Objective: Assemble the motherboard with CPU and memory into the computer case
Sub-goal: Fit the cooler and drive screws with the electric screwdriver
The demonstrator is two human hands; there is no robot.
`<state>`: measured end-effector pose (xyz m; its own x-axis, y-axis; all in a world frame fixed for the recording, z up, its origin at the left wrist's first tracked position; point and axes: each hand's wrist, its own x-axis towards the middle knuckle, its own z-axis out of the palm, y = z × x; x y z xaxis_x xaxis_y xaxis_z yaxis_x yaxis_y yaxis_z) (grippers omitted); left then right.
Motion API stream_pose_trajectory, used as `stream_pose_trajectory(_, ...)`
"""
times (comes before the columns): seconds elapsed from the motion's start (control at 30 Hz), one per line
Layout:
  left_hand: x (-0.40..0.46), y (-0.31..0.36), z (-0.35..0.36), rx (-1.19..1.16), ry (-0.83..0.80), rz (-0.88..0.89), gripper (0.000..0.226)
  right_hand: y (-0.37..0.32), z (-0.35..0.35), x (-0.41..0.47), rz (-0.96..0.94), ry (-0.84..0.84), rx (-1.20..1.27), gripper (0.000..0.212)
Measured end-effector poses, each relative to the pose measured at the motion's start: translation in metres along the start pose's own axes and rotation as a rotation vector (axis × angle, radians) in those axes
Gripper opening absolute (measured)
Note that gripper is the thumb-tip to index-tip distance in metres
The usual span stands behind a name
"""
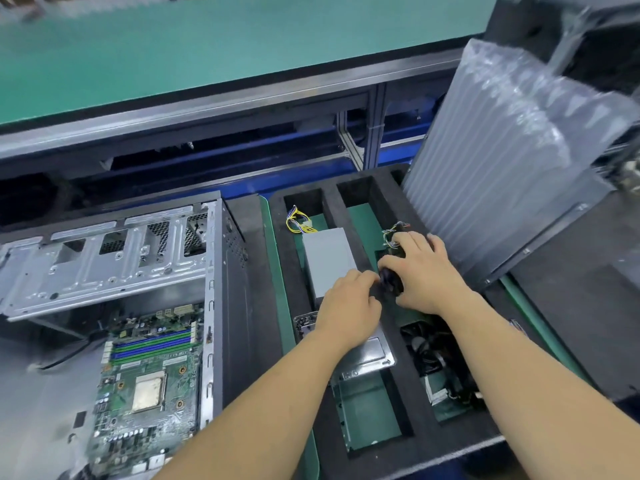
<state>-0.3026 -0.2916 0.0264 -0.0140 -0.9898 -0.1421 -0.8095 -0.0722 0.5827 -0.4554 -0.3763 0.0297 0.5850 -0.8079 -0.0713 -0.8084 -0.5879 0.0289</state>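
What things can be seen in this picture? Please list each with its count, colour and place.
computer case: one, grey metal, left, open.
motherboard: one, green, inside the case.
foam tray: one, black, centre, with long slots.
power supply: one, grey, in the tray's left slot.
wire bundle: one, yellow and black, behind the power supply.
fan: one, black, in the right slot, near end.
bubble wrap: one sheet, clear, upper right.
left hand: over the tray's left slot.
right hand: grips a small dark part.
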Motion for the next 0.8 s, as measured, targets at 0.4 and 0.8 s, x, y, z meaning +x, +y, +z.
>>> stream_pose_trajectory(0.4, -0.023, 0.000, -0.077, -0.374, 0.579, -0.027, 0.054, -0.102, -0.106, 0.008, 0.210, 0.737, 0.761, 0.063)
stream_pose_trajectory(0.8, -0.162, -0.178, -0.208, -0.847, 0.789, -0.001, 0.015, -0.292, -0.111, 0.007, 0.022, 0.328, 1.461, 0.050)
